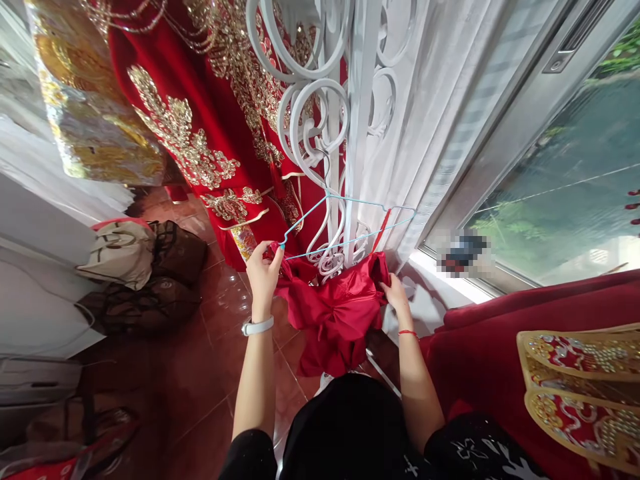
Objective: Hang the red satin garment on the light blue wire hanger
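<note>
- The red satin garment (340,313) hangs bunched in the middle of the scene, just below a light blue wire hanger (370,202). Its upper edge is lifted towards the hanger's two ends, and the rest sags towards the floor.
- The left hand (263,267) is closed in a pinch on the garment's left top corner, right at the hanger's left tip. This seems to keep that corner level with the wire.
- The right hand (395,293) grasps the right side of the cloth, slightly lower and nearer, with its fingers curled into the fabric. The garment is therefore stretched between both hands.
- The hanger's hook is caught on a white scrolled metal stand (320,127), which probably bears its weight.
- Farther left hangs a red gown with gold embroidery (200,133).
- To the right are a white curtain (430,100) and a window (575,167).
- Bags (150,267) sit on the red tiled floor (210,373) to the left.
</note>
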